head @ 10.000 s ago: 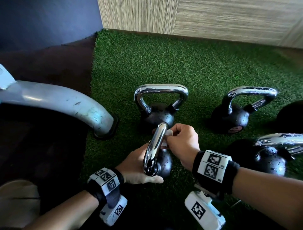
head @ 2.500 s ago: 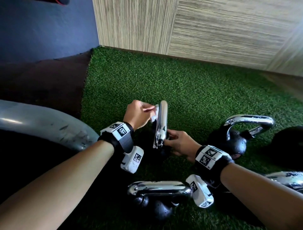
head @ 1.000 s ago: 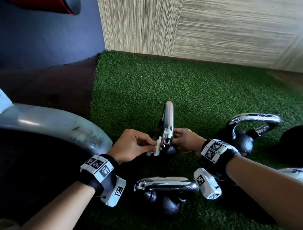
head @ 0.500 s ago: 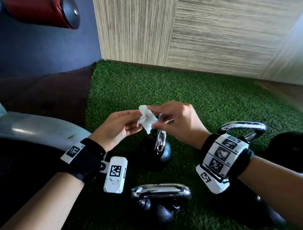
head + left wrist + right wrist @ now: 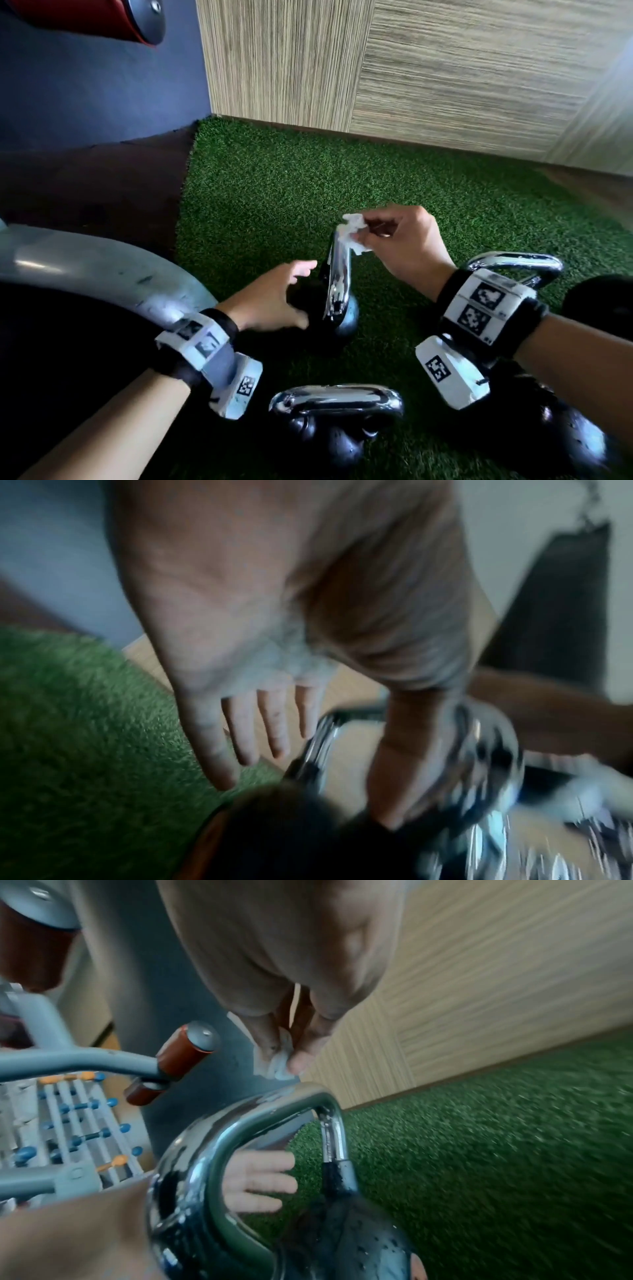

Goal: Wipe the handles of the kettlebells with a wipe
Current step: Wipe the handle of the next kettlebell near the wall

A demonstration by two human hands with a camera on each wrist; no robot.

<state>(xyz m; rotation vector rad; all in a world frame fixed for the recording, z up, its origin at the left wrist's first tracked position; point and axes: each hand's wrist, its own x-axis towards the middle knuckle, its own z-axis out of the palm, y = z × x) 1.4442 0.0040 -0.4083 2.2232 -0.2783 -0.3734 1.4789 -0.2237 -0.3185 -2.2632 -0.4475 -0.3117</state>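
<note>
White wipe (image 5: 352, 233) now right-hand (image 5: 407, 246) only (left (image 5: 274, 305) lower).

white wipe (image 5: 352, 230), chrome handle (image 5: 337, 274), green turf (image 5: 274, 192)

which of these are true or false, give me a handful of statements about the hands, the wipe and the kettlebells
1. The right hand pinches the wipe at the top of a chrome handle. True.
2. The left hand holds the wipe. False: it holds nothing; its fingers are spread beside the middle kettlebell.
3. The kettlebells stand on bare wooden floor. False: they stand on green turf.
4. Another kettlebell stands nearer the person than the one being wiped. True.
5. The wipe is blue. False: it is white.
</note>
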